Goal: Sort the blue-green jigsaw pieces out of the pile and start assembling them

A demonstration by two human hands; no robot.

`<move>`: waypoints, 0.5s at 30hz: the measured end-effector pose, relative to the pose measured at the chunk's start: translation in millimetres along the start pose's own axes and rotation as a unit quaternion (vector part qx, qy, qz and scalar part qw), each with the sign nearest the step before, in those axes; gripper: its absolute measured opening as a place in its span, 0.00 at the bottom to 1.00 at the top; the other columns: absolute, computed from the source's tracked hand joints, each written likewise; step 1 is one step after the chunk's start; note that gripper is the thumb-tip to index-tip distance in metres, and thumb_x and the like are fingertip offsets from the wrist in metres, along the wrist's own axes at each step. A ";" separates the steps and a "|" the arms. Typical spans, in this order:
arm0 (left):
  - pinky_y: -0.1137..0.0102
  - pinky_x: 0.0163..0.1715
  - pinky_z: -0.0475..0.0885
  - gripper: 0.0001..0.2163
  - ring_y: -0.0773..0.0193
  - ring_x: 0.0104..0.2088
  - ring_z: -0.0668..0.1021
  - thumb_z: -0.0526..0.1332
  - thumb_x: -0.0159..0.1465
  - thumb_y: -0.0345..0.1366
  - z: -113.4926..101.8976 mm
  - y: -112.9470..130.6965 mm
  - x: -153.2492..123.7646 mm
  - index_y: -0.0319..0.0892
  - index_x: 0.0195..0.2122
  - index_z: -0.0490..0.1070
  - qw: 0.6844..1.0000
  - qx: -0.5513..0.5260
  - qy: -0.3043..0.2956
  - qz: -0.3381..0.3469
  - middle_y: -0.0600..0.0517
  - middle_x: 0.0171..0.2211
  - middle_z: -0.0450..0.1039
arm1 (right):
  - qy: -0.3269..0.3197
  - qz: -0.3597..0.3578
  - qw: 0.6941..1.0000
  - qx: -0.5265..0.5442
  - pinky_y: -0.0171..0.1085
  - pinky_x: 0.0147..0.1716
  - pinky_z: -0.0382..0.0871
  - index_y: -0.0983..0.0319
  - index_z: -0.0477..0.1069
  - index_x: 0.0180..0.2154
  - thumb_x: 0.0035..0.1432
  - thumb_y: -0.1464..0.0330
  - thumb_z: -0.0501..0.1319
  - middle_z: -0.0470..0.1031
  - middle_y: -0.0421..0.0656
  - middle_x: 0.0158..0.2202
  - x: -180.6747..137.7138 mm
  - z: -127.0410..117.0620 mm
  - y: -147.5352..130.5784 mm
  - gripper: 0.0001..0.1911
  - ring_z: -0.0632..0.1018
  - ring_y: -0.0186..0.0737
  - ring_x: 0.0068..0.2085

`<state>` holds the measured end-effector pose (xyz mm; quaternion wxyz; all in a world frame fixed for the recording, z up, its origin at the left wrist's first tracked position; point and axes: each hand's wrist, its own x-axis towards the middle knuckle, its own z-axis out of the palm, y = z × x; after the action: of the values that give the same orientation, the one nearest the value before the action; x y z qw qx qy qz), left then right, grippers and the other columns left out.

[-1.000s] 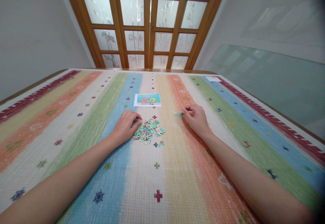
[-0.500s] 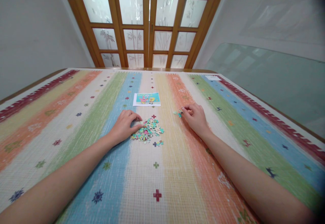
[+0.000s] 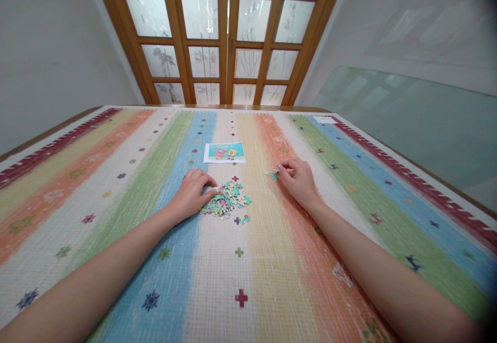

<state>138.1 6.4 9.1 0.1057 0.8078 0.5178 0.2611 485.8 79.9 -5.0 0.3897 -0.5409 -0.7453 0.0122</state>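
Head view: inside the surface (image 3: 272,270)'s edges, left hand (image 3: 191,193), fingers narrow, could nudge and scatter the puzzle pile (image 3: 229,201); right hand (image 3: 298,177), narrow, meets loose pieces (image 3: 272,173); grips I cannot tell.

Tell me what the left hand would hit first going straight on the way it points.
Most likely the pile of jigsaw puzzle pieces, directly ahead of the left hand. Depth is unclear, so it may be touching the pile's left edge.
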 end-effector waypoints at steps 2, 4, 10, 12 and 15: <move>0.58 0.50 0.66 0.09 0.52 0.46 0.71 0.64 0.66 0.42 -0.5 1.8 -0.6 0.42 0.41 0.74 1.000 0.000 0.001 0.000 0.48 0.39 0.71 | 0.001 0.000 1.000 0.004 0.45 0.43 0.61 0.59 0.73 0.32 0.63 0.61 0.57 0.77 0.46 0.34 0.2 -0.3 -0.5 0.11 0.75 0.48 0.39; 0.58 0.50 0.66 0.09 0.52 0.46 0.71 0.64 0.65 0.42 -1.5 4.2 -1.1 0.42 0.41 0.74 1.000 -0.002 0.003 0.003 0.48 0.39 0.71 | 0.002 0.000 1.000 0.004 0.45 0.43 0.62 0.59 0.73 0.32 0.63 0.62 0.57 0.77 0.46 0.34 0.3 -0.4 -1.2 0.11 0.75 0.48 0.39; 0.58 0.49 0.66 0.09 0.52 0.46 0.71 0.65 0.66 0.41 -3.7 8.1 -1.9 0.42 0.41 0.73 1.000 -0.002 0.012 0.029 0.47 0.40 0.71 | 0.001 0.000 1.000 0.003 0.46 0.43 0.62 0.59 0.73 0.32 0.63 0.61 0.57 0.77 0.46 0.34 0.5 -0.4 -1.6 0.11 0.75 0.48 0.40; 0.59 0.48 0.66 0.08 0.53 0.45 0.72 0.65 0.66 0.41 -3.9 8.6 -1.7 0.42 0.40 0.72 0.999 -0.005 0.010 0.036 0.48 0.39 0.72 | 0.001 0.001 1.000 0.005 0.46 0.43 0.62 0.58 0.73 0.32 0.63 0.61 0.57 0.77 0.46 0.34 0.4 -0.6 -1.9 0.11 0.75 0.48 0.40; 0.61 0.45 0.67 0.07 0.55 0.42 0.73 0.65 0.66 0.40 -4.6 10.4 -1.5 0.43 0.39 0.71 0.999 -0.024 0.002 0.038 0.49 0.36 0.73 | 0.002 0.004 1.000 0.007 0.46 0.43 0.62 0.58 0.72 0.31 0.63 0.61 0.57 0.77 0.47 0.34 -0.1 -0.6 -2.8 0.11 0.74 0.48 0.40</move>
<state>143.3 0.0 17.1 0.1141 0.8235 0.4809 0.2787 483.9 78.4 -3.4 0.3950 -0.5415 -0.7419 0.0174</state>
